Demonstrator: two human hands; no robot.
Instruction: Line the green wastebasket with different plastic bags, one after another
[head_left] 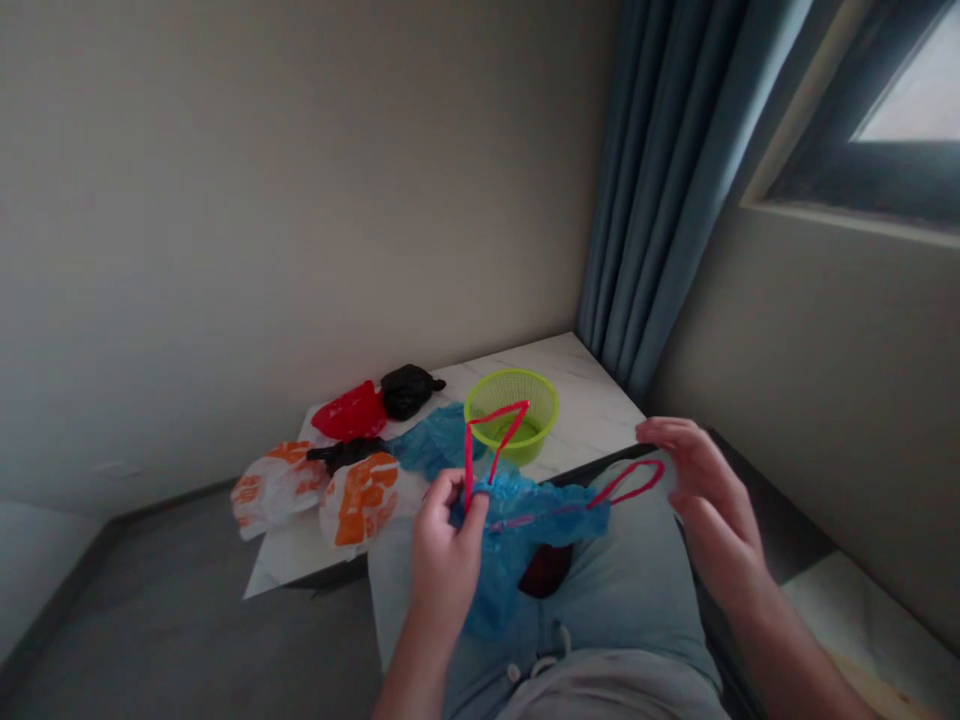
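could drop blue bag, pinched only in left hand, with empty right hand loosely open at three o'clock

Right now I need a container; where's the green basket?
In the head view, the green basket stands just right of centre on the white table, with blue plastic at its left.

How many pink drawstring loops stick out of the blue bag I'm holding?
2: one loop rises above the left hand; the other loop points toward the right hand. The held blue bag's folds could hide more.
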